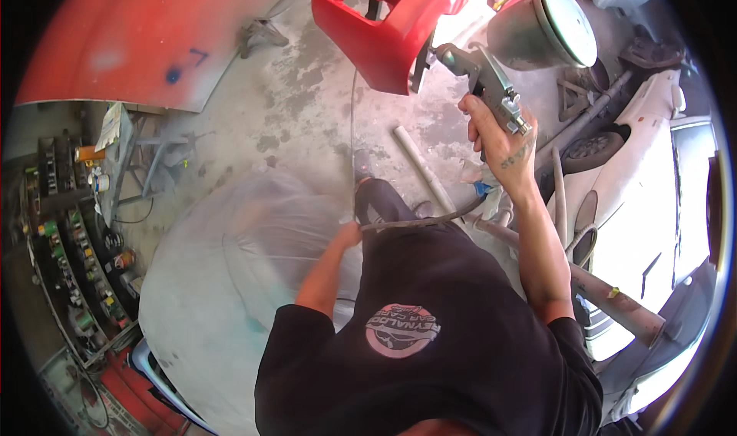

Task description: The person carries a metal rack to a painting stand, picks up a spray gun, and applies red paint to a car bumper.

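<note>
In my right hand (503, 140) is a metal spray gun (491, 92), its fingers wrapped round the handle. A large round paint cup (530, 33) with a pale lid is fixed to the gun. The gun's front end is close to the right edge of a glossy red bumper (368, 48); I cannot tell whether they touch. Low at my left side, my left hand (351, 233) is closed round a dark air hose (418, 222). This hose crosses in front of my legs toward the gun's handle. The bumper's far part runs out of view at the top.
A red panel (153, 37) hangs over the left side. Below it are a work stand (142, 156) and a shelf of cans (80, 275). A covered bulky object (199, 298) stands beside me. Pipes (614, 305) and a white car (637, 206) are to the right; a tube (418, 163) lies ahead.
</note>
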`<state>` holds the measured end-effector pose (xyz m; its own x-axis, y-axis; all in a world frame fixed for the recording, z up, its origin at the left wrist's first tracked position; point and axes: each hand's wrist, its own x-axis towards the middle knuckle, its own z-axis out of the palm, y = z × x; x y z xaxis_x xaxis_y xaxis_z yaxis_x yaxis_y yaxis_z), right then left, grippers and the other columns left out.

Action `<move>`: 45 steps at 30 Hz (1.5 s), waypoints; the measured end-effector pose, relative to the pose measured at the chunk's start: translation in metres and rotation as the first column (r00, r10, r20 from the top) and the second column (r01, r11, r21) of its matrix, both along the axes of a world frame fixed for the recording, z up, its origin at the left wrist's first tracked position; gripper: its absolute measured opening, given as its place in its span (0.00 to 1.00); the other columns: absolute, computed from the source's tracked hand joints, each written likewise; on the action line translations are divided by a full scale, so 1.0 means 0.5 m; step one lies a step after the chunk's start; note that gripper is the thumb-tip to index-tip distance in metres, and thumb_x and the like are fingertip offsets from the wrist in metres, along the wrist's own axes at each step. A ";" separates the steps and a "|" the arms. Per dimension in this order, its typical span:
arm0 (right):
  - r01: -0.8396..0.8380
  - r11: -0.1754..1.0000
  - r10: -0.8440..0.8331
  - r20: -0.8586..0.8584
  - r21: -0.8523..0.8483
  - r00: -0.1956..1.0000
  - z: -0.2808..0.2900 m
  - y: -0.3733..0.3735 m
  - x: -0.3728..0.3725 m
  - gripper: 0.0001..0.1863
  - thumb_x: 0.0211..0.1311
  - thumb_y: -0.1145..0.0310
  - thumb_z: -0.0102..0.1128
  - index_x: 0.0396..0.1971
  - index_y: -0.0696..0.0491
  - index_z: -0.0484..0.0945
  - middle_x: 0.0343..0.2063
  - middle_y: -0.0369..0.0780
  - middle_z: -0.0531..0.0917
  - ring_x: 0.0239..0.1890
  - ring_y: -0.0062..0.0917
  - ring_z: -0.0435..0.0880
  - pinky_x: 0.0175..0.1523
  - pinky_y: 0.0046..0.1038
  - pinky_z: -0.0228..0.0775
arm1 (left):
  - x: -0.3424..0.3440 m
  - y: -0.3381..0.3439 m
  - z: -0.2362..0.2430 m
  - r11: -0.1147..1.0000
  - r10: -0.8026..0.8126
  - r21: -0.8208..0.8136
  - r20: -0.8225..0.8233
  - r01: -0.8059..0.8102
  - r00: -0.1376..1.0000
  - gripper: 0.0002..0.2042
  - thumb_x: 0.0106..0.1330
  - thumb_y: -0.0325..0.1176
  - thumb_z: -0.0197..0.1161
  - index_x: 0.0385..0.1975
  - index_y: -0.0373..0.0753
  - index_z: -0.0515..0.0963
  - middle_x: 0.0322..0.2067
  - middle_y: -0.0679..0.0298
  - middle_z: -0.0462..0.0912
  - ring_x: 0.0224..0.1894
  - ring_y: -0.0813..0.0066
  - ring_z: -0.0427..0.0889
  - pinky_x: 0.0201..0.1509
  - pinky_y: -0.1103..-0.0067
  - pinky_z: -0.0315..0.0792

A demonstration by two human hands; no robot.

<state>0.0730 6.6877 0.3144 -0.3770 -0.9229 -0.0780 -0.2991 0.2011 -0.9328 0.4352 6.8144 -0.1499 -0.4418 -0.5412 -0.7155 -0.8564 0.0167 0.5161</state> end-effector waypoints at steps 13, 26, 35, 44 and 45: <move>0.109 0.938 -0.217 -0.312 -0.328 0.925 0.214 -0.033 -0.367 0.18 0.66 0.53 0.65 0.31 0.55 0.87 0.13 0.32 0.75 0.14 0.12 0.70 0.22 0.19 0.60 | -0.620 -0.238 0.191 0.989 -0.069 -0.146 -0.291 0.027 0.954 0.11 0.61 0.37 0.65 0.37 0.37 0.84 0.38 0.47 0.85 0.45 0.46 0.84 0.50 0.60 0.76; 0.173 0.982 -0.157 -0.170 0.082 0.973 0.236 -0.285 -0.696 0.18 0.59 0.56 0.72 0.35 0.58 0.84 0.17 0.32 0.75 0.19 0.14 0.71 0.25 0.20 0.64 | -1.013 -0.416 0.136 0.792 -0.427 0.289 -0.367 0.538 0.826 0.30 0.67 0.58 0.61 0.52 0.33 0.79 0.47 0.46 0.84 0.51 0.51 0.83 0.52 0.62 0.74; 0.072 0.996 -0.087 -0.327 -0.057 0.941 0.300 -0.498 -0.837 0.17 0.70 0.58 0.61 0.31 0.58 0.83 0.16 0.33 0.77 0.13 0.12 0.71 0.19 0.18 0.58 | -1.050 -0.551 0.043 0.942 -0.336 -0.025 -0.159 0.336 0.929 0.21 0.56 0.47 0.69 0.43 0.37 0.82 0.41 0.49 0.86 0.50 0.51 0.84 0.53 0.61 0.76; -0.072 0.962 0.029 -0.162 -0.263 0.986 0.201 -0.717 -0.943 0.16 0.66 0.60 0.64 0.34 0.61 0.83 0.25 0.37 0.84 0.17 0.16 0.75 0.20 0.21 0.63 | -1.008 -0.493 -0.020 0.964 0.206 -0.131 -0.181 -0.231 0.962 0.13 0.59 0.34 0.63 0.38 0.32 0.81 0.44 0.42 0.83 0.51 0.43 0.81 0.56 0.58 0.75; -0.111 0.962 0.076 -0.146 -0.249 0.986 0.181 -0.740 -0.961 0.16 0.65 0.60 0.64 0.34 0.61 0.82 0.25 0.37 0.84 0.16 0.16 0.75 0.20 0.22 0.63 | -1.016 -0.480 -0.010 0.956 0.264 -0.106 -0.110 -0.275 0.958 0.12 0.60 0.35 0.62 0.36 0.31 0.81 0.42 0.41 0.83 0.49 0.42 0.82 0.54 0.57 0.75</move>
<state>-0.4075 6.3179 0.4047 -0.2789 -0.9370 0.2105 -0.4311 -0.0737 -0.8993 -0.0728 6.5742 -0.1547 -0.3293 -0.7277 -0.6016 -0.7856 -0.1423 0.6022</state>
